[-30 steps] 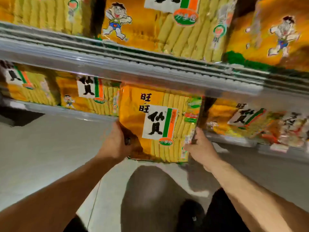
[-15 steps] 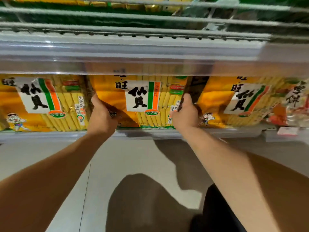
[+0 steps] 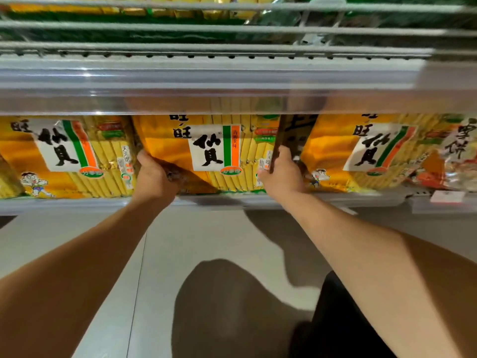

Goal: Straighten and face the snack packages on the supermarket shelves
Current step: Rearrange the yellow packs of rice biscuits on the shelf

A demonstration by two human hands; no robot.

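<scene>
Landmark: middle packet, an orange and yellow snack bag with a white label panel and a green-and-orange stripe, standing upright and front-facing on the lower shelf.

Left hand: at the lower left edge of the middle packet, fingers curled round that edge, thumb on the front, gripping it.

Right hand: at the right edge of the middle packet, fingers hooked behind the side, thumb at the front, gripping it.

Left packet: same kind, just beside the middle packet on its left, label tilted slightly, a cartoon boy printed at its lower corner.

Right packet: same kind, to the right of the middle packet with a dark gap between them, leaning a little.

Pale packet: a different snack, further right of the middle packet, partly overlapping the right packet.

Price rail: clear plastic strip directly above the middle packet, hiding its top.

Wire shelf: above the rail, carrying more yellow bags.

Price tag: on the shelf edge, well right of the middle packet.

Floor: grey tiles below.
</scene>
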